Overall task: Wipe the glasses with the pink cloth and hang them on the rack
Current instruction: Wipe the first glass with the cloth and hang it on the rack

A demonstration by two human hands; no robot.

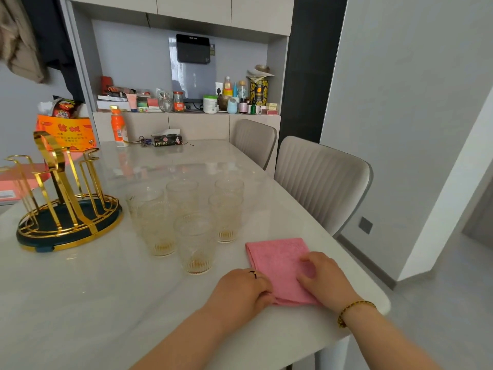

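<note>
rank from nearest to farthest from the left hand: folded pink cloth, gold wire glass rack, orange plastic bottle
1. Folded pink cloth, touching the left hand.
2. Gold wire glass rack, left on the table.
3. Orange plastic bottle, at the table's far end.

Pale marble table [93,303], two grey chairs [320,180], grey walls [400,102]
</note>
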